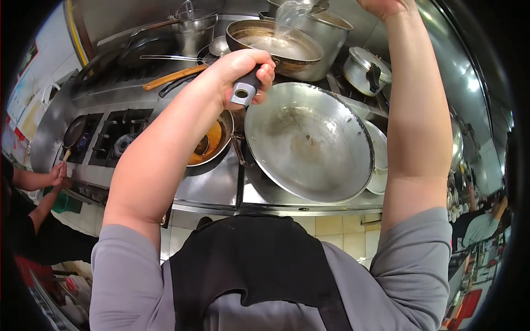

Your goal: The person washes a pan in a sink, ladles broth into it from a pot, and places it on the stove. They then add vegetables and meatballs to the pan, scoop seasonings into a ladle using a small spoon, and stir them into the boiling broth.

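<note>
My left hand (248,71) is closed round the black handle of a deep pan (301,67), whose grey handle end (242,95) with a hole points toward me. The pan is browned round its rim and held up over the back of the stove. Clear water (290,21) falls into it from above, and its source is hard to make out. My right hand (383,6) is raised at the top edge, with its fingers mostly cut off by the frame. Below the pan, a wide metal wok (309,143) stands tilted with its bare inside facing me.
A pan with orange-brown liquid (212,140) stands left of the wok. Behind are a large pot (331,41), a lidded pot (364,69) and a wooden handle (174,77). At left, another person's hands (58,174) hold a small pan (74,131) near gas burners (121,140).
</note>
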{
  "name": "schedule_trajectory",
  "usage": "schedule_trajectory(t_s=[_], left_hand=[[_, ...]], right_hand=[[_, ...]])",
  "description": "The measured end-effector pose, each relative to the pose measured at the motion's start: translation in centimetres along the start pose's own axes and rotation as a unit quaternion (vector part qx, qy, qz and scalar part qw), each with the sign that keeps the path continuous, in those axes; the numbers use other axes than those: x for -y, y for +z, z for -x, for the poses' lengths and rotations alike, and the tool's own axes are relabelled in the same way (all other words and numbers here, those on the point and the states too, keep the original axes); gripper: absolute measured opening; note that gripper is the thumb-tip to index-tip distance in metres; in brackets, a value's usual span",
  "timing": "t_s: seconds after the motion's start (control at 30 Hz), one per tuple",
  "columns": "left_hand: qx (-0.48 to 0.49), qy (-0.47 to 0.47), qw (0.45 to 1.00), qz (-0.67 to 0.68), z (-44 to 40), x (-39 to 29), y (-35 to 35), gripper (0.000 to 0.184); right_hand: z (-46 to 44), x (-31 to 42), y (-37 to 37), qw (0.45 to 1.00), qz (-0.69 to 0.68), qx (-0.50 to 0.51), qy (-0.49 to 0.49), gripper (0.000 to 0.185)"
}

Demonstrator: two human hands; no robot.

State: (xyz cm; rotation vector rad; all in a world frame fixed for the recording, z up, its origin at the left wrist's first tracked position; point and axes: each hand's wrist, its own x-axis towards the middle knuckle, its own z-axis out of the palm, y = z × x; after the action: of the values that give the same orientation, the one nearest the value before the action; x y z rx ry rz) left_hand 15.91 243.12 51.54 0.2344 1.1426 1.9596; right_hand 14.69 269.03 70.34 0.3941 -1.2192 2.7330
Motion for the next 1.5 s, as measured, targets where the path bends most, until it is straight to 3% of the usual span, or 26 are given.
schedule_trajectory(t_s=[0.13, 0.17, 0.2, 0.23, 0.3, 0.33, 0.37, 0.4, 0.47, 0.57, 0.7, 0.9, 1.13, 1.4, 1.5], left_hand=[[-0.026, 0.022, 0.999, -0.004, 0.9, -0.1, 0.1, 0.011], [-0.016, 0.016, 1.0, -0.002, 0.8, -0.1, -0.2, 0.01], [-0.017, 0.016, 1.0, -0.004, 0.8, -0.2, -0.3, 0.01], [-0.019, 0.016, 1.0, -0.007, 0.9, -0.2, -0.3, 0.01], [-0.019, 0.011, 1.0, -0.002, 1.0, -0.1, -0.4, 0.009], [-0.019, 0.007, 1.0, 0.0, 1.0, -0.1, -0.5, 0.009], [-0.018, 0.002, 1.0, 0.003, 0.9, -0.1, -0.7, 0.009], [-0.018, -0.001, 1.0, 0.005, 0.7, -0.1, -0.8, 0.009], [-0.02, -0.013, 1.0, 0.015, 0.5, 0.1, -1.1, 0.011], [-0.003, -0.011, 1.0, 0.005, 0.0, 0.5, -2.0, 0.009], [0.011, -0.018, 0.999, 0.028, 0.2, 1.2, -2.0, 0.005], [-0.014, -0.028, 0.998, 0.051, 0.3, 1.6, -1.2, 0.006], [-0.034, -0.025, 0.997, 0.061, 0.1, 2.1, -1.0, 0.01], [-0.052, -0.02, 0.997, 0.051, 0.3, 2.4, -0.6, 0.011], [-0.039, -0.025, 0.997, 0.056, 0.1, 2.2, -0.9, 0.014]], right_hand=[[5.5, -1.8, -1.0, 0.993, 0.06, 0.079, 0.071, 0.023], [6.6, -2.1, -1.3, 0.992, 0.098, 0.057, 0.063, 0.021], [7.7, -2.1, -2.1, 0.979, 0.082, 0.132, 0.13, 0.027], [8.0, -1.9, -3.3, 0.972, 0.146, 0.136, 0.127, 0.041], [8.9, -1.8, -5.1, 0.951, 0.229, 0.147, 0.149, 0.039], [10.1, -2.2, -5.2, 0.94, 0.25, 0.155, 0.172, 0.022], [11.9, -2.9, -5.2, 0.937, 0.305, 0.137, 0.099, 0.027], [12.3, -2.7, -4.8, 0.937, 0.293, 0.13, 0.14, 0.024], [12.0, -2.1, -5.6, 0.936, 0.314, 0.121, 0.106, 0.022], [8.8, -1.2, -6.7, 0.953, 0.272, 0.11, 0.082, 0.022], [2.5, -1.1, -7.0, 0.956, 0.283, -0.026, 0.077, 0.029], [-5.9, -3.2, -9.5, 0.961, 0.253, -0.052, 0.102, 0.012], [-10.9, -5.4, -10.3, 0.954, 0.24, -0.122, 0.132, 0.016], [-14.3, -4.2, -11.2, 0.995, 0.032, -0.064, 0.067, 0.018], [-15.7, -2.5, -11.2, 0.989, -0.087, -0.109, 0.057, 0.022]])
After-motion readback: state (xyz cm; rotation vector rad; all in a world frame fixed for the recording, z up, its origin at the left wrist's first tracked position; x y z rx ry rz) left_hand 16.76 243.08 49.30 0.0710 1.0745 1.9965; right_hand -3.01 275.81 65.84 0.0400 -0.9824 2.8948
